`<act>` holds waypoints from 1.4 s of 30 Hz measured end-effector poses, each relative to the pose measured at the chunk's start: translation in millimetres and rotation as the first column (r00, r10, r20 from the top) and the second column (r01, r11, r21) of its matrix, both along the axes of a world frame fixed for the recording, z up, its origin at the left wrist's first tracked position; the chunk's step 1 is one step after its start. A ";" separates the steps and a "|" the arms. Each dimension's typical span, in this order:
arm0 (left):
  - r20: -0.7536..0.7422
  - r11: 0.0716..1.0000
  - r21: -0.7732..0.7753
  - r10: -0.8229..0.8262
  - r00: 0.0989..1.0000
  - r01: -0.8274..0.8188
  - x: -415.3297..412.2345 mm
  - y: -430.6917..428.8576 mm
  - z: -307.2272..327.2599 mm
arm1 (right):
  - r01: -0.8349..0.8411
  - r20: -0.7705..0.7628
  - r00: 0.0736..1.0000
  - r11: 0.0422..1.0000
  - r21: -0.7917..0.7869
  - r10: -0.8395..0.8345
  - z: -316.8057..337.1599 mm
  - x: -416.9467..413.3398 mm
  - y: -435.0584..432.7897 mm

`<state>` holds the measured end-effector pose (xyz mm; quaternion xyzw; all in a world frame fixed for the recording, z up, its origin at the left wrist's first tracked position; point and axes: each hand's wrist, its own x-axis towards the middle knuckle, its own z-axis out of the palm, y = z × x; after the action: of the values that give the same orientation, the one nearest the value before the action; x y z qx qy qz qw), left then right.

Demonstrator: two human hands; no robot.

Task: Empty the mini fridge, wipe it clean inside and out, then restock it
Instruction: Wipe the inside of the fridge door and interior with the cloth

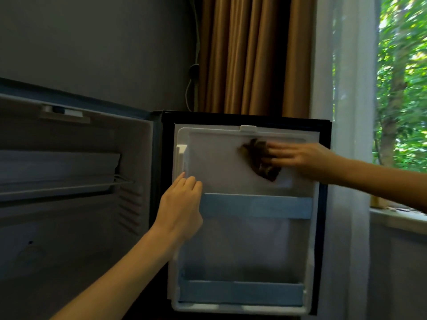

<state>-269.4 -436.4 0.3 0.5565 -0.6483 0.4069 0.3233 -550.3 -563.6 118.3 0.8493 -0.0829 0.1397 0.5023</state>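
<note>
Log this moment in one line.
phase: wipe inside | right hand: presses cloth on fridge door | left hand: grips its inner rim | door shelves: empty

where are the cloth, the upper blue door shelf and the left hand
cloth (261, 160): head view, middle of the dark bunched fabric
upper blue door shelf (256, 206): head view, centre of its front strip
left hand (182, 204): head view, back of the hand

Daylight from the window (402, 88) at right brightens the white door liner (219, 162), the fridge cavity (69, 181) sits dim and grey, the right hand (300, 158) and cloth (261, 158) smear with motion blur, and the frame's edges bow.
</note>
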 end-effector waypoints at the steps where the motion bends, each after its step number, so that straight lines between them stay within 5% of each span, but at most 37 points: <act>1: 0.003 1.000 0.005 0.012 1.000 -0.012 -0.6 0.3 0.1 | 0.051 -0.075 0.996 0.998 -0.021 -0.053 -7.5 -5.9 0.8; 3: 0.012 1.000 0.024 0.016 1.000 -0.016 -0.1 -0.2 -0.1 | 0.110 -0.135 0.984 0.993 -0.031 -0.113 -19.3 -18.1 5.5; 7: -0.003 0.999 0.036 0.022 1.000 -0.022 0.9 1.5 -1.1 | 0.138 0.061 0.988 0.990 0.033 -0.140 -32.1 -18.6 16.8; 11: -0.010 1.000 0.019 -0.014 1.000 0.014 -2.5 -0.5 1.4 | 0.111 -0.116 0.986 0.989 -0.095 -0.122 -46.3 13.3 11.0; 15: -0.017 0.999 0.036 -0.009 1.000 0.009 -6.3 -10.8 -1.0 | 0.074 -0.100 0.991 0.989 -0.125 -0.086 -28.0 84.1 7.9; 19: 0.015 0.977 0.146 0.152 0.988 -0.153 -17.4 -12.7 6.0 | 0.059 0.049 0.997 0.988 -0.142 -0.052 -25.7 136.9 2.7; 24: 0.058 0.954 0.208 0.206 0.977 -0.214 -19.8 -13.1 12.4 | 0.149 0.393 0.913 0.985 -0.085 -0.104 -47.0 87.9 -15.7; 30: 0.016 0.959 0.210 0.189 0.982 -0.188 -21.8 -13.3 12.0 | 0.522 0.520 0.727 0.853 0.008 -0.449 -62.8 16.1 -30.2; 33: 0.015 0.962 0.208 0.175 0.984 -0.175 -21.8 -13.1 13.2 | 0.640 0.497 0.672 0.768 -0.016 -0.549 -62.3 13.2 -29.9; 37: 0.006 0.966 0.205 0.162 0.987 -0.160 -21.2 -11.6 12.8 | 0.547 0.313 0.813 0.828 -0.123 -0.491 -68.8 3.2 -34.2; 40: -0.002 0.973 0.193 0.133 0.991 -0.130 -18.8 -10.7 12.0 | 0.509 0.187 0.840 0.859 0.052 -0.509 -65.8 2.2 -14.8; 42: -0.004 0.972 0.198 0.128 0.992 -0.125 -18.2 -8.1 11.7 | 0.631 0.069 0.747 0.738 0.238 -0.661 -58.1 11.3 1.8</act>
<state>-287.6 -444.5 12.1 0.6296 -0.6459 0.3554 0.2453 -538.9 -561.8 60.2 0.8004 -0.4239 0.0101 0.4239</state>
